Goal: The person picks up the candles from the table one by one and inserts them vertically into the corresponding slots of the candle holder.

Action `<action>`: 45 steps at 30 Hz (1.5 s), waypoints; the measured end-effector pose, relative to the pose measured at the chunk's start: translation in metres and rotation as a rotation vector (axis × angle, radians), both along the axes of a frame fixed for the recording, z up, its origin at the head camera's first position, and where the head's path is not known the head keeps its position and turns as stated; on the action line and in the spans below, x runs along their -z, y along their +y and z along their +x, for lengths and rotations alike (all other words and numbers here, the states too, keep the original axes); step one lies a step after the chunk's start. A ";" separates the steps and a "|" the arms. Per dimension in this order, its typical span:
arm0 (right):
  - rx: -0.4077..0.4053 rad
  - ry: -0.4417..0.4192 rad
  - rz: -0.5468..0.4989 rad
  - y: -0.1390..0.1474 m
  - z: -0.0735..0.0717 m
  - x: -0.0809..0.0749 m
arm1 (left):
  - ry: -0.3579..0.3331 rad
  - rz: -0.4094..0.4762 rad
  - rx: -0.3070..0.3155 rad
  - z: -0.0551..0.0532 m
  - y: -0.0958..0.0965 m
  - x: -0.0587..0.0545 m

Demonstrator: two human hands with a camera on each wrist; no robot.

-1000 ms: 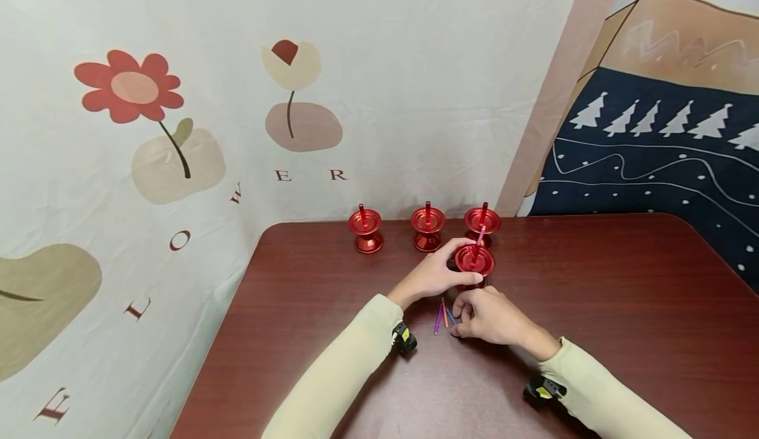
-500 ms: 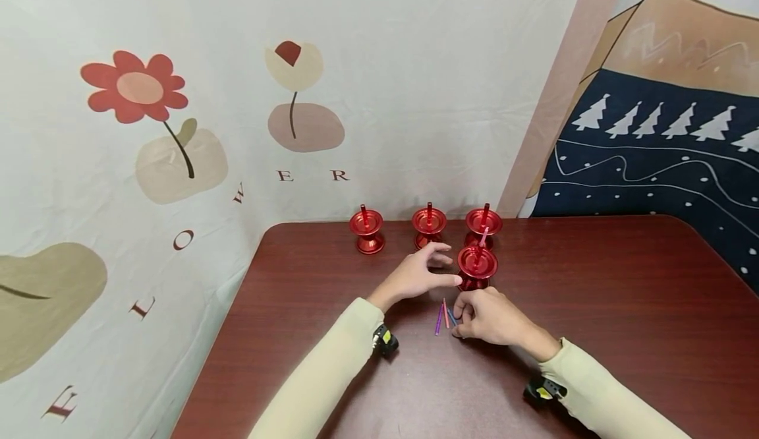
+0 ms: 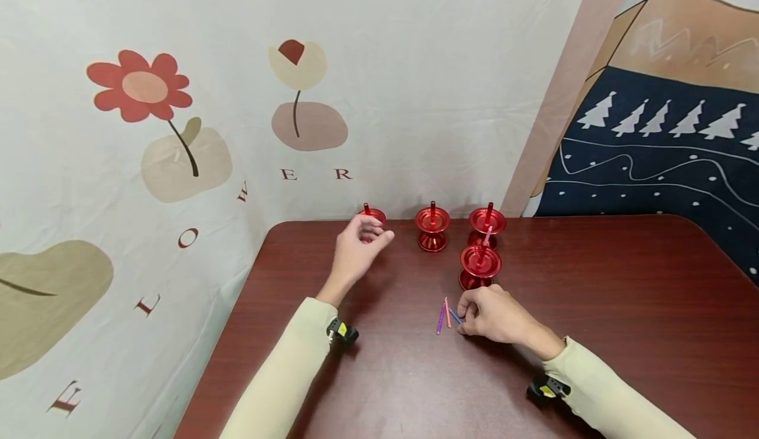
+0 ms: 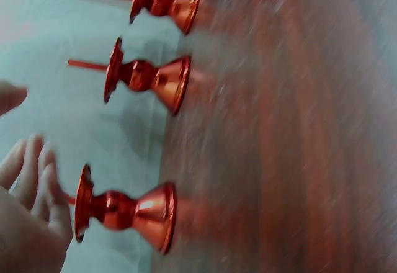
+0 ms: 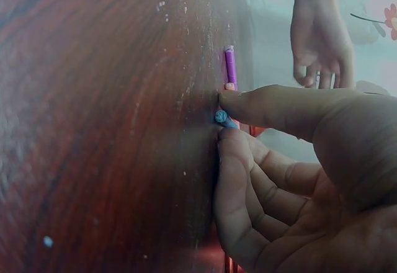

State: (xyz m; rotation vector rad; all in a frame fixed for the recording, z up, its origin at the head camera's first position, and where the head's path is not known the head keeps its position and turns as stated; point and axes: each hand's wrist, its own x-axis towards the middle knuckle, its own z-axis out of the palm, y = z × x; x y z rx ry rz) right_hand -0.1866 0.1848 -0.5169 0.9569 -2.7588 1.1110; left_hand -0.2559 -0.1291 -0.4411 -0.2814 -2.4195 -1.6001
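Note:
My left hand (image 3: 356,248), fingers loosely bent, is over the leftmost red metal candle holder (image 3: 375,215) and partly hides it. In the left wrist view the fingers overlap the tip of that candle holder's (image 4: 115,210) upright red tube; whether they touch is unclear. My right hand (image 3: 495,314) is low at the tabletop, thumb and index finger pinching a thin blue candle (image 5: 222,118). Beside it lie a pink candle (image 3: 447,314) and a purple candle (image 3: 440,320). The front candle holder (image 3: 480,264), just behind my right hand, bears a pink candle (image 3: 487,236) upright on its tube.
Two more red candle holders stand along the back edge, a middle one (image 3: 432,228) and a right one (image 3: 477,218) partly behind the front one. The brown table (image 3: 622,307) meets a printed cloth (image 3: 415,96) at its back.
My left hand has let go of the front candle holder and moved left to the leftmost one. My right hand stays at the blue candle with little movement.

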 end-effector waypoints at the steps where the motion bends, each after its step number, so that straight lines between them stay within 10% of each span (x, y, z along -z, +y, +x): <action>1: 0.005 -0.006 0.008 0.000 -0.001 0.000 | 0.019 0.002 -0.047 -0.003 -0.003 -0.001; 10: 0.076 -0.013 0.094 0.003 -0.009 0.017 | -0.051 -0.128 -0.177 -0.029 -0.019 0.003; 20: 0.071 -0.074 0.112 -0.019 0.025 -0.056 | -0.205 -0.154 -0.113 -0.043 -0.018 0.008; 45: 0.062 -0.009 -0.056 -0.016 0.021 -0.050 | -0.246 -0.089 -0.055 -0.027 -0.021 0.018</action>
